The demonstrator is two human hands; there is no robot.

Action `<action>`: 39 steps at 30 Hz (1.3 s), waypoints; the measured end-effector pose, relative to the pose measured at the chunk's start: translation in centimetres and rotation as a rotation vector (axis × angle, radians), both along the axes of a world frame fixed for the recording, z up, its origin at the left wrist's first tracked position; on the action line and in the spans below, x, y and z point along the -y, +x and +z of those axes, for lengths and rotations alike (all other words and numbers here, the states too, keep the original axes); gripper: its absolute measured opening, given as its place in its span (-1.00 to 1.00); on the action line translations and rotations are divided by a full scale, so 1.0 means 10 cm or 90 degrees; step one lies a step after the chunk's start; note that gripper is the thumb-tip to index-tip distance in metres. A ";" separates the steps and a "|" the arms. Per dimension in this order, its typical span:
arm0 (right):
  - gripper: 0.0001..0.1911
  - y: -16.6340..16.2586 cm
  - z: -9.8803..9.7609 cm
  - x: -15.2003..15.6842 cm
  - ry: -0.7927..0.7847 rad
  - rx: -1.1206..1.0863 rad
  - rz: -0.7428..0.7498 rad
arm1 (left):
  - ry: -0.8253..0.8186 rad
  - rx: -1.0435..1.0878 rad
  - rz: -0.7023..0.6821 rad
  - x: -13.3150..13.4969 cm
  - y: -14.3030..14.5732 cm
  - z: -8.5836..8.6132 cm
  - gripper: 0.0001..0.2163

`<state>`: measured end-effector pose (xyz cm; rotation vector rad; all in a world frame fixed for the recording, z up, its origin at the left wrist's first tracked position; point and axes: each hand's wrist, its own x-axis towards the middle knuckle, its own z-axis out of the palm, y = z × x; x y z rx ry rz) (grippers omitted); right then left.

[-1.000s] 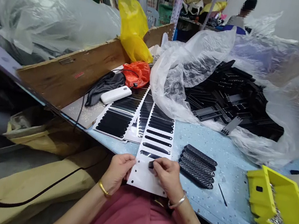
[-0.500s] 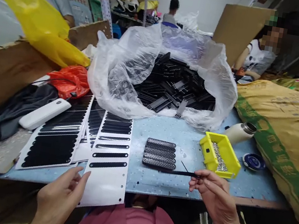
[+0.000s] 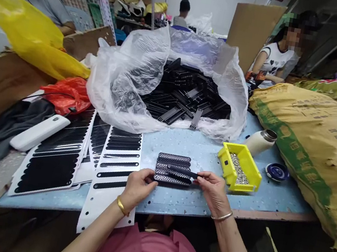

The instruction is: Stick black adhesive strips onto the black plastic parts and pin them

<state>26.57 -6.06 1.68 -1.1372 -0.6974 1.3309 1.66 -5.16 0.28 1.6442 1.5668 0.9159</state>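
Note:
A thin black strip (image 3: pixel 182 170) with rounded ends is pinched at its right end by my right hand (image 3: pixel 214 191). It lies across or just above a block of black strips with a silvery lattice pattern (image 3: pixel 172 180) on the table. Whether it touches the block I cannot tell. My left hand (image 3: pixel 138 188) is at the block's left end, thumb and fingers apart, its fingertips at or against the edge. Under my left wrist lies a white backing sheet (image 3: pixel 109 202), its lower part bare and black strips stuck on its upper part.
A clear plastic bag (image 3: pixel 120 104) full of black pieces (image 3: pixel 190 91) stands behind. Right are a yellow bin (image 3: pixel 253 178) of small metal parts, a flask (image 3: pixel 258 144), its lid (image 3: pixel 277 172) and a sack (image 3: pixel 322 140). More strip sheets (image 3: pixel 45 174) lie left. Other people sit beyond.
My right hand has brought the black strip leftward, over the patterned block. My left hand has moved right, from beside the backing sheet to the block's left end. The view has shifted slightly.

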 end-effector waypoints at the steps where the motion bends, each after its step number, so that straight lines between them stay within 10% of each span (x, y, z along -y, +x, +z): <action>1: -0.72 -0.01 -0.02 -0.01 0.000 0.013 0.000 | 0.002 -0.001 -0.003 0.01 0.00 0.00 -0.84; 39: -0.74 -0.28 0.15 0.12 -0.044 0.206 0.106 | -0.197 0.289 -0.042 0.05 -0.03 -0.03 -0.77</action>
